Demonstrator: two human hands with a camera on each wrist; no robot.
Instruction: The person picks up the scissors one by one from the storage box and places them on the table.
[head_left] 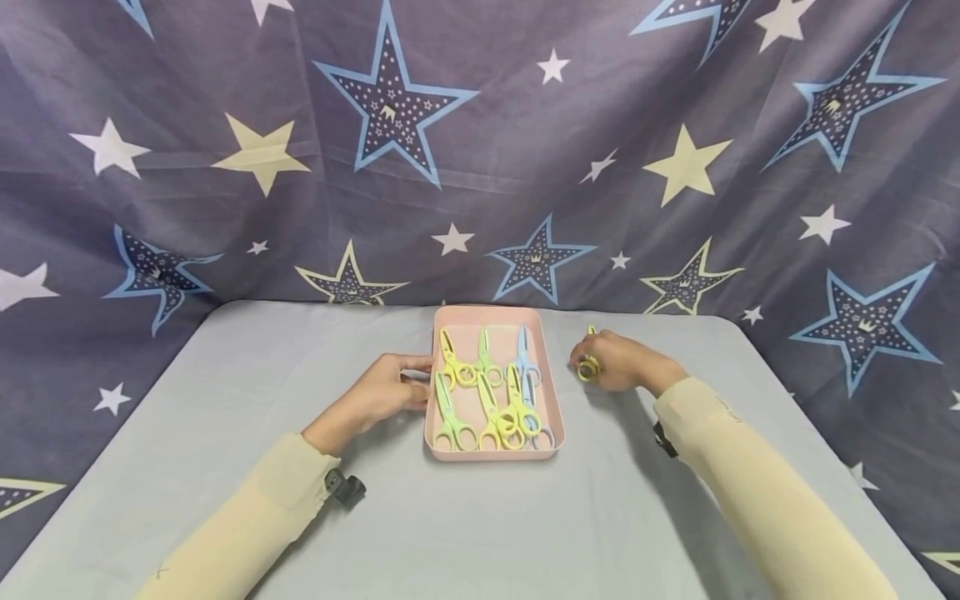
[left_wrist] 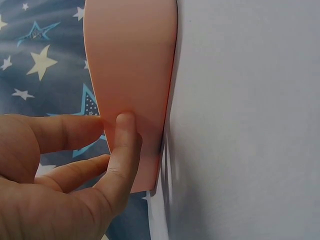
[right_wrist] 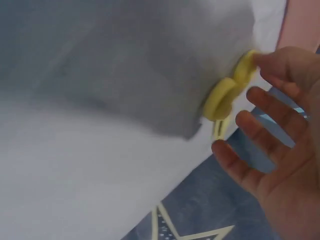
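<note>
A pink tray (head_left: 495, 456) holds several scissors with yellow, green and blue handles. At its left side, my left hand (head_left: 375, 387) touches the tray; in the left wrist view, a digit of the hand (left_wrist: 75, 185) lies flat on the pink outer wall (left_wrist: 132, 65) and other fingertips meet its edge. To the right of the tray, my right hand (head_left: 618, 362) pinches yellow scissors (head_left: 588, 367) by the handle. In the right wrist view, the hand (right_wrist: 280, 125) has its thumb at one yellow loop (right_wrist: 220, 100), the other fingers spread; the blades are mostly hidden.
A grey-white cloth (head_left: 480, 533) covers the table. Behind its far edge hangs a dark curtain (head_left: 495, 192) patterned with stars. Small dark devices are worn at both wrists, the left one (head_left: 345, 487) just above the tabletop.
</note>
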